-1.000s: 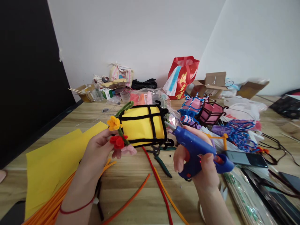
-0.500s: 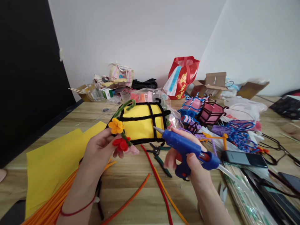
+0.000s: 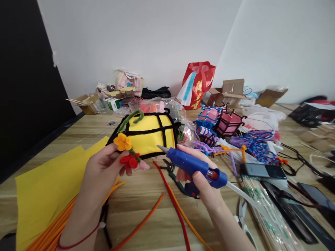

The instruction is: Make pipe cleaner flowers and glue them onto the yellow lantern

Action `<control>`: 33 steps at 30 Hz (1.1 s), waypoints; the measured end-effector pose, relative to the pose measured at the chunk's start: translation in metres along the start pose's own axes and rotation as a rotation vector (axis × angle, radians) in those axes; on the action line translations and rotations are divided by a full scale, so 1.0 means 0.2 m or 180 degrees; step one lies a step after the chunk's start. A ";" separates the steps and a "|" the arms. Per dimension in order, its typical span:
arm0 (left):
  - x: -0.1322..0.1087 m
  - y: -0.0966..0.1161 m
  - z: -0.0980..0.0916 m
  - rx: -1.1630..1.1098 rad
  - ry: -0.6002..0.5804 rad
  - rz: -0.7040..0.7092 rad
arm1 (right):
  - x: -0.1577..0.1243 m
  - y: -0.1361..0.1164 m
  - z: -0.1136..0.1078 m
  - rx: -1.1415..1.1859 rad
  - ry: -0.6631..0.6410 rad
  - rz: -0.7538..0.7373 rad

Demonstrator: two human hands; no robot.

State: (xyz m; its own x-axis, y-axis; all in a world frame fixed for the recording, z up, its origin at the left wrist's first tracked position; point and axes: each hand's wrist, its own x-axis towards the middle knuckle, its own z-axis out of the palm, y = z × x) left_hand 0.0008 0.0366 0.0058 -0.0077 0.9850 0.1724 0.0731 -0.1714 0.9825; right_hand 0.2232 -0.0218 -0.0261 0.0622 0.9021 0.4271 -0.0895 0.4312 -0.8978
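My left hand (image 3: 101, 170) is closed on a lantern (image 3: 146, 139) of yellow sheet framed in black pipe cleaners, gripping it at its lower left corner. At that corner sit a yellow-orange flower (image 3: 123, 142), a red flower (image 3: 129, 161) and a small pink piece (image 3: 143, 165), joined by a green stem (image 3: 124, 122) that curls over the top. My right hand (image 3: 210, 190) is wrapped round a blue hot glue gun (image 3: 188, 159), a clear glue stick (image 3: 243, 193) protruding from its back. The gun's nozzle points left in front of the yellow panel; whether it touches cannot be told.
Below the lantern lie a red pipe cleaner (image 3: 172, 198), orange ones (image 3: 143, 221) and green-handled pliers (image 3: 169, 167). Yellow sheets (image 3: 49, 181) are at the left. Scissors (image 3: 242, 212), a phone (image 3: 263, 170) and pink lanterns (image 3: 230, 122) lie right. A red bag (image 3: 199, 83) stands behind.
The glue gun has moved left, bringing its nozzle nearer the flowers. The whole view has swung slightly right. My left hand keeps its hold on the lantern.
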 end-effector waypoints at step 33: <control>0.01 -0.05 -0.01 0.0119 -0.0061 0.0133 | 0.03 0.01 0.01 0.0619 0.0554 0.0030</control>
State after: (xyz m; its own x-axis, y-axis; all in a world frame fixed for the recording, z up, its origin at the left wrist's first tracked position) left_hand -0.0024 0.0397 -0.0027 0.0153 0.9773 0.2114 0.1102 -0.2118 0.9711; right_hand 0.2214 -0.0165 -0.0250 0.2291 0.8967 0.3788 -0.2792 0.4333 -0.8569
